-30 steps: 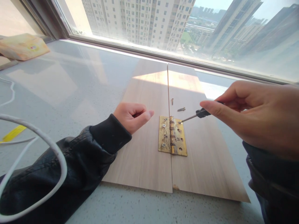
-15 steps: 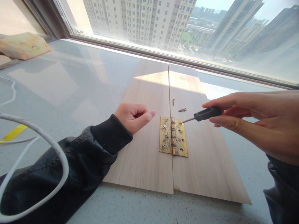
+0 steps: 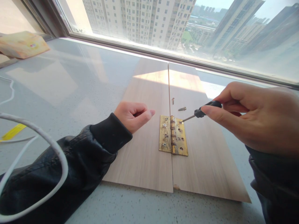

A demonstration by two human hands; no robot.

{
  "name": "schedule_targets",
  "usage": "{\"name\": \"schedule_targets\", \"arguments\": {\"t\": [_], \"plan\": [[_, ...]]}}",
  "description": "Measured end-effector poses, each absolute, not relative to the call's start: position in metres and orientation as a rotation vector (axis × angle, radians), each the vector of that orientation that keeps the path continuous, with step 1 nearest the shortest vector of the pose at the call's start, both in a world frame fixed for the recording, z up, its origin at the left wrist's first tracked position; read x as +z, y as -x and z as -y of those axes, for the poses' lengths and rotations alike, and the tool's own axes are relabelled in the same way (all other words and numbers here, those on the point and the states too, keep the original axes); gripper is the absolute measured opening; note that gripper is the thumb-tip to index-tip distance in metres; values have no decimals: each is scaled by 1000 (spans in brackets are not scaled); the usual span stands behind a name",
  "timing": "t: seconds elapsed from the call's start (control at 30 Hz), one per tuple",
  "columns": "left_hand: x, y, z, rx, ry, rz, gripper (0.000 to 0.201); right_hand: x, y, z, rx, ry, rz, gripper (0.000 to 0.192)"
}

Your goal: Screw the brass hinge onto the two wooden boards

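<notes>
A worn brass hinge [image 3: 166, 137] lies flat across the seam between two pale wooden boards, the left board [image 3: 142, 155] and the right board [image 3: 205, 165]. Screws show in its left leaf; open holes show in the lower part of its right leaf. My right hand [image 3: 254, 115] grips the black handle of a screwdriver [image 3: 209, 108], whose tip meets the top hole area of the right leaf. Whether a screw sits under the tip is hard to make out. My left hand [image 3: 133, 115], curled into a fist with nothing visible in it, rests over the left board.
Loose screws [image 3: 182, 109] lie on the right board above the hinge, near the seam. A white cable [image 3: 63, 158] with a yellow tag [image 3: 14, 132] loops at the left. Behind the boards runs the window frame [image 3: 140, 55]. A patterned packet [image 3: 25, 45] sits at the far left.
My right hand has turned and shifted its grip on the screwdriver handle, with the knuckles now higher. The tip stays at the same spot on the hinge. My left hand has hardly moved.
</notes>
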State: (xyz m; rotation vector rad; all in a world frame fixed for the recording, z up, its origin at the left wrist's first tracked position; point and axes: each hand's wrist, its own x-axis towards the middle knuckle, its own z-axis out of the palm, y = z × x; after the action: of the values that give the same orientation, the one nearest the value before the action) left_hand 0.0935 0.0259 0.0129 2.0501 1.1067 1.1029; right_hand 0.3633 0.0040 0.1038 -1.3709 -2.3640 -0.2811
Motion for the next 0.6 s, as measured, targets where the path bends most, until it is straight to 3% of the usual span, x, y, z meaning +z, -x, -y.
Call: {"name": "schedule_targets", "arguments": {"t": [0.37, 0.6], "plan": [[13, -95, -26, 1099, -2064, -1099, 40, 96, -356, -6, -356, 1517, 2218, 48], [14, -94, -25, 1098, -2057, -1100, 39, 95, -350, -1, -343, 1507, 2192, 31]]}}
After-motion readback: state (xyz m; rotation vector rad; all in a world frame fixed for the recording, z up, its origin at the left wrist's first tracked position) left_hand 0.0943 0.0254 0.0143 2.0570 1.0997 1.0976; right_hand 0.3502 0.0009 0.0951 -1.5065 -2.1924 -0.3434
